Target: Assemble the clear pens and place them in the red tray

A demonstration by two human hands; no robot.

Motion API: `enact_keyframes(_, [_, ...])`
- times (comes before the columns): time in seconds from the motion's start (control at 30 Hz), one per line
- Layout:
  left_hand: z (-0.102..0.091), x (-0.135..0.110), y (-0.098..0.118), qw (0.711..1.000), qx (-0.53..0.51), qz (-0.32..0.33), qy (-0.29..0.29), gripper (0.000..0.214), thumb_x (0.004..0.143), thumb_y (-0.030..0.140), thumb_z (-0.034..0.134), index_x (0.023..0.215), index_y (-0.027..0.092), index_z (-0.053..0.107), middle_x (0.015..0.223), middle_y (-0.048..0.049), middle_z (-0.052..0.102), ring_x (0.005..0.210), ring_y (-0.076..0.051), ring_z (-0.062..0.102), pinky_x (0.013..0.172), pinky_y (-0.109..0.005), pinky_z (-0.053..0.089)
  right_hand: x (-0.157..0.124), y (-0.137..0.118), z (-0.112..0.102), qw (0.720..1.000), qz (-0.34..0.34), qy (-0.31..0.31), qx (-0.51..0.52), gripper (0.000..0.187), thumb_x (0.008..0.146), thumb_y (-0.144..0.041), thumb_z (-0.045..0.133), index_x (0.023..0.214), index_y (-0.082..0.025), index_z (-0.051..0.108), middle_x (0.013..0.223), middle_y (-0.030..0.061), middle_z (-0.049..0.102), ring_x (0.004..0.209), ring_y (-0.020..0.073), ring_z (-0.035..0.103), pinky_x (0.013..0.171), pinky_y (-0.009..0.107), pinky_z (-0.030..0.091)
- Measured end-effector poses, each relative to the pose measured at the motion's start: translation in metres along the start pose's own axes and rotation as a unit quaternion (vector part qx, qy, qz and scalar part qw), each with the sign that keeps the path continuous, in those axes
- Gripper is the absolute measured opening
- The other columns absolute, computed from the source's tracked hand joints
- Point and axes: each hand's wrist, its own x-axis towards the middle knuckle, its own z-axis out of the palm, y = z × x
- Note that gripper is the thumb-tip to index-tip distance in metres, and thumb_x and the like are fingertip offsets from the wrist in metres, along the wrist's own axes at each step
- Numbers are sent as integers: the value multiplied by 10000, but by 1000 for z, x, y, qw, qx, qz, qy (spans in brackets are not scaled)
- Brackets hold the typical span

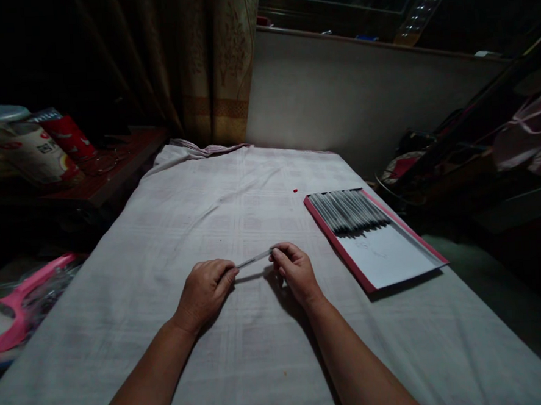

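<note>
A slim clear pen (254,259) is stretched between my two hands above the cloth-covered table (242,345). My left hand (207,290) is closed on its left end, thumb and fingers pinching it. The right end is pinched in the fingertips of my right hand (296,270). To the right of my hands lies a shallow box (393,256) with pink-red sides and a white bottom. Several similar pens (348,210) with dark tips lie side by side in its far part. My fingers hide both ends of the held pen.
A small red piece (295,190) lies on the cloth beyond my hands. At the left, a side table (125,159) bears a lidded jar (29,150) and a red packet (69,136). A pink plastic handle (24,297) shows at the left edge. Curtain (211,65) and wall stand behind.
</note>
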Motion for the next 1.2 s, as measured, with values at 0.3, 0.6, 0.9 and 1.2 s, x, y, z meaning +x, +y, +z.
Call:
enact_keyframes(0.3, [1, 0, 1, 998, -12, -6, 56, 192, 924, 377, 544, 879, 217, 639, 797, -17, 691, 742, -190, 645, 719, -323, 479, 1, 2, -2, 1000, 0, -21, -16, 316, 670, -448, 754, 804, -179, 656, 656, -7, 641, 463, 75, 465, 380, 183, 325])
enact_keyframes(0.6, [1, 1, -3, 993, -53, -68, 75, 223, 895, 400, 548, 1010, 237, 647, 828, -11, 710, 725, -176, 665, 712, -302, 518, 3, -4, -13, 979, -120, -20, -163, 215, 726, -389, 696, 785, -183, 680, 642, 1, 640, 563, 130, 567, 542, 251, 454])
enact_keyframes(0.9, [3, 2, -9, 993, -14, -101, 57, 309, 888, 384, 506, 1129, 247, 642, 812, 0, 727, 739, -188, 690, 729, -299, 526, 71, -65, -140, 853, -145, 340, -368, 201, 709, -374, 626, 780, -186, 645, 785, 86, 718, 756, 244, 660, 719, 346, 495])
enact_keyframes(1.2, [3, 2, -14, 994, 8, -98, 49, 329, 887, 400, 500, 1124, 241, 663, 855, -16, 758, 763, -207, 711, 728, -311, 542, 87, -67, -152, 758, -51, 300, -578, 258, 830, -301, 546, 963, -170, 724, 966, 123, 746, 906, 279, 665, 752, 348, 466])
